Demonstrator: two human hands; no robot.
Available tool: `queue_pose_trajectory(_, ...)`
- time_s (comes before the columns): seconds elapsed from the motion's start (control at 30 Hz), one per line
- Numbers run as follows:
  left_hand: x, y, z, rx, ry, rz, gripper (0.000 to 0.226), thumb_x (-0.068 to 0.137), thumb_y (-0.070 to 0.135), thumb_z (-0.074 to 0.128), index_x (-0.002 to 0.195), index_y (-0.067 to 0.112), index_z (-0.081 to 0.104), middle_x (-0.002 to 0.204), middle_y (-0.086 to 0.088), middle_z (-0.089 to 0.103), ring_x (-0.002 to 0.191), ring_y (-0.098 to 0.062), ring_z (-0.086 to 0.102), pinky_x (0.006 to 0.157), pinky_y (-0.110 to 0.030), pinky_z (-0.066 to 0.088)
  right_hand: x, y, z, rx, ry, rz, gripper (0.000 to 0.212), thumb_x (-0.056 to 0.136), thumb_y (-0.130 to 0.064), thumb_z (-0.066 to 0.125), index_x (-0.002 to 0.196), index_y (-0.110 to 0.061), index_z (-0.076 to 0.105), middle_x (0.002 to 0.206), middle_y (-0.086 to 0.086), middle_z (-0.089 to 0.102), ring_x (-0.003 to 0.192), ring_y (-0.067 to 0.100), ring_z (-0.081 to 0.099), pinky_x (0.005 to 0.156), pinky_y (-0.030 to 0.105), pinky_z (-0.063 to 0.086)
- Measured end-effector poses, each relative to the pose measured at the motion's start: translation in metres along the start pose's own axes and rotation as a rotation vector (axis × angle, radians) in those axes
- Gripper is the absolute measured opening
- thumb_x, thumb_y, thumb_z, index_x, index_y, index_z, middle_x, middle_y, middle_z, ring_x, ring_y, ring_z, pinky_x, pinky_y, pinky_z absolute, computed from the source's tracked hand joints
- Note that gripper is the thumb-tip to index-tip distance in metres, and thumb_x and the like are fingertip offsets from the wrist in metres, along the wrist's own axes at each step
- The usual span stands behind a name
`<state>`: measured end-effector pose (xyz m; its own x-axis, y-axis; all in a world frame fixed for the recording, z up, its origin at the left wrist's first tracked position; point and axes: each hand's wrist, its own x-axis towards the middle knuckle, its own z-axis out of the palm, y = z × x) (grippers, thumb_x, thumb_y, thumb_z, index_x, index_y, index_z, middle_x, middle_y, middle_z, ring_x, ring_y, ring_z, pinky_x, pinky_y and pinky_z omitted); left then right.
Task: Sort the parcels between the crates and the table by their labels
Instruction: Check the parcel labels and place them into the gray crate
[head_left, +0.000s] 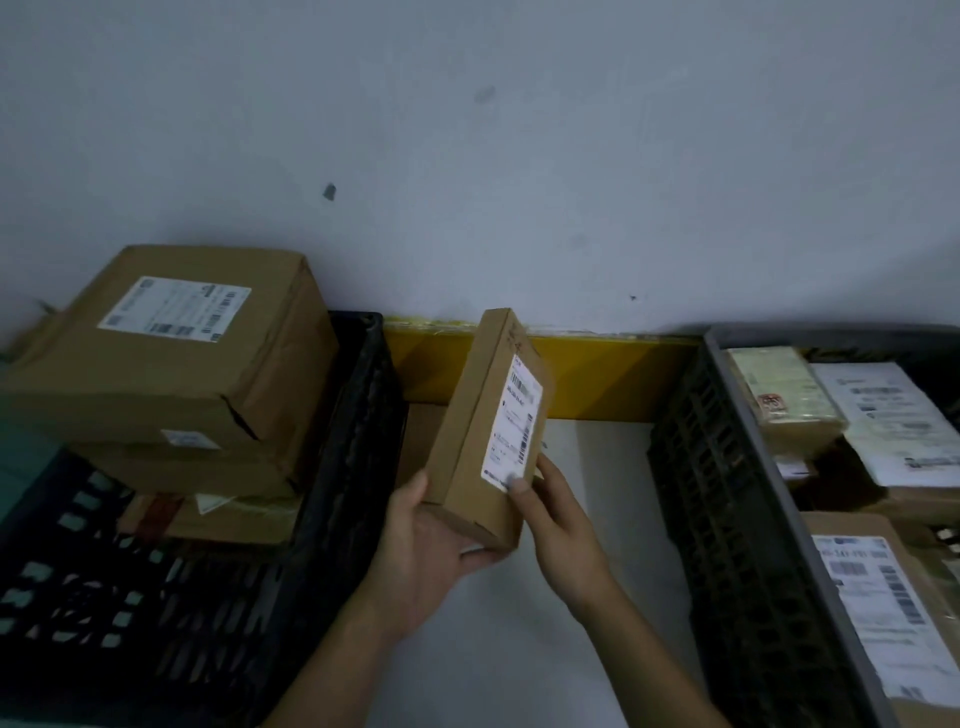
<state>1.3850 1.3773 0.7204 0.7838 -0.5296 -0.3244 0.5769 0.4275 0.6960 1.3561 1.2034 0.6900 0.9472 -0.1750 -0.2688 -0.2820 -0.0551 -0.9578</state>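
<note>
The person holds a narrow, flat brown cardboard parcel (485, 426) up in the gap between the two crates, with its long side nearly upright and a little tilted. The white printed shipping label (514, 423) on it faces the camera, so I judge that the parcel is held in this way to read the label before choosing a place for it.

The left hand (431, 545) carries the weight: its palm is under the lower end of the parcel, and its thumb and fingers are curled around the bottom edges. The right hand (556, 525) only steadies it: the thumb presses on the lower corner of the label and the fingers go behind the right edge, so the parcel is pinched lightly there.

On the left stands a black plastic lattice crate (358, 441) with a large brown cardboard box (171, 353) stacked on other boxes inside it. On the right a dark grey plastic crate (748, 467) holds many labelled parcels lying with labels up, probably so they can be checked quickly. Below the hands is the white table surface (597, 467), and a yellow strip (597, 379) runs along the wall behind it.

The label text is too blurred to read, so I cannot tell where this parcel belongs
</note>
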Motion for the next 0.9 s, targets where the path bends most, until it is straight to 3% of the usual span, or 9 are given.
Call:
queue_pose_trajectory(0.1, -0.009, -0.004, 0.004, -0.145, -0.089, -0.071, 0.078, 0.098, 0.071, 0.034, 0.162, 0.028, 0.043, 0.162, -0.013, 0.050, 0.149, -0.042, 0.046, 0.119, -0.077, 0.028, -0.011, -0.005, -0.002, 0.088, 0.041, -0.074, 0.050, 0.104, -0.051, 0.064, 0.151, -0.054, 0.047, 0.142, -0.025, 0.065, 0.134, 0.010, 0.064, 0.107, 0.040, 0.058)
queue_pose_trajectory(0.2, -0.008, -0.007, 0.005, 0.002, 0.029, -0.057, 0.071, 0.102, 0.065, 0.032, 0.159, 0.027, 0.048, 0.155, -0.012, 0.058, 0.142, -0.037, 0.056, 0.118, -0.070, 0.037, -0.019, -0.009, -0.007, 0.102, 0.142, -0.120, 0.053, 0.106, -0.041, 0.065, 0.154, -0.051, 0.044, 0.142, -0.023, 0.065, 0.132, 0.007, 0.064, 0.107, 0.043, 0.057)
queue_pose_trajectory(0.27, -0.006, -0.005, 0.008, 0.152, 0.178, 0.038, 0.054, 0.106, 0.048, 0.041, 0.152, 0.026, 0.056, 0.144, -0.010, 0.068, 0.130, -0.031, 0.067, 0.112, -0.061, 0.050, -0.022, -0.011, -0.015, 0.070, 0.205, -0.131, 0.057, 0.107, -0.036, 0.066, 0.158, -0.048, 0.042, 0.140, -0.028, 0.065, 0.129, 0.001, 0.064, 0.106, 0.042, 0.059)
queue_pose_trajectory(0.37, -0.005, -0.003, 0.013, 0.459, 0.444, 0.246, 0.039, 0.110, 0.030, 0.054, 0.145, 0.046, 0.057, 0.137, 0.010, 0.069, 0.117, -0.011, 0.072, 0.098, -0.043, 0.062, -0.025, -0.019, -0.023, -0.042, 0.232, -0.151, 0.060, 0.108, -0.032, 0.063, 0.157, -0.054, 0.037, 0.129, -0.044, 0.062, 0.121, -0.009, 0.063, 0.100, 0.031, 0.060)
queue_pose_trajectory(0.47, -0.005, -0.002, 0.013, 0.793, 0.382, 0.376, 0.046, 0.111, 0.033, 0.053, 0.155, 0.046, 0.047, 0.143, 0.017, 0.063, 0.121, 0.005, 0.064, 0.092, -0.017, 0.057, -0.032, -0.031, -0.021, -0.106, 0.244, -0.201, 0.059, 0.110, -0.024, 0.059, 0.147, -0.061, 0.032, 0.126, -0.052, 0.057, 0.122, -0.014, 0.059, 0.096, 0.014, 0.055)
queue_pose_trajectory(0.6, -0.004, 0.000, 0.021, 0.870, 0.364, 0.436, 0.051, 0.111, 0.024, 0.052, 0.160, 0.036, 0.041, 0.142, 0.020, 0.059, 0.118, 0.013, 0.060, 0.081, -0.008, 0.053, -0.040, -0.042, -0.023, -0.146, 0.290, -0.220, 0.062, 0.110, -0.024, 0.060, 0.150, -0.059, 0.029, 0.127, -0.054, 0.055, 0.123, -0.018, 0.056, 0.094, 0.009, 0.052)
queue_pose_trajectory(0.67, -0.005, -0.001, 0.028, 0.883, 0.365, 0.461, 0.050, 0.111, 0.022, 0.052, 0.158, 0.038, 0.042, 0.140, 0.025, 0.057, 0.118, 0.017, 0.058, 0.085, -0.008, 0.053, -0.045, -0.049, -0.030, -0.206, 0.330, -0.223, 0.064, 0.109, -0.028, 0.062, 0.155, -0.057, 0.030, 0.124, -0.050, 0.057, 0.120, -0.021, 0.054, 0.089, 0.005, 0.051)
queue_pose_trajectory(0.77, -0.004, -0.002, 0.043, 0.913, 0.303, 0.458, 0.051, 0.110, 0.023, 0.055, 0.156, 0.043, 0.042, 0.136, 0.032, 0.059, 0.120, 0.013, 0.059, 0.098, -0.021, 0.056, -0.058, -0.062, -0.052, -0.311, 0.380, -0.227, 0.060, 0.108, -0.033, 0.063, 0.156, -0.052, 0.035, 0.120, -0.046, 0.054, 0.110, -0.026, 0.055, 0.079, 0.001, 0.048)
queue_pose_trajectory(0.9, 0.010, -0.009, 0.065, 1.065, 0.139, 0.469, 0.050, 0.108, 0.035, 0.059, 0.155, 0.042, 0.045, 0.140, 0.028, 0.061, 0.128, 0.001, 0.059, 0.105, -0.040, 0.056, -0.085, -0.082, -0.101, -0.401, 0.448, -0.201, 0.058, 0.106, -0.033, 0.065, 0.157, -0.048, 0.040, 0.116, -0.041, 0.057, 0.110, -0.014, 0.059, 0.078, 0.010, 0.050)
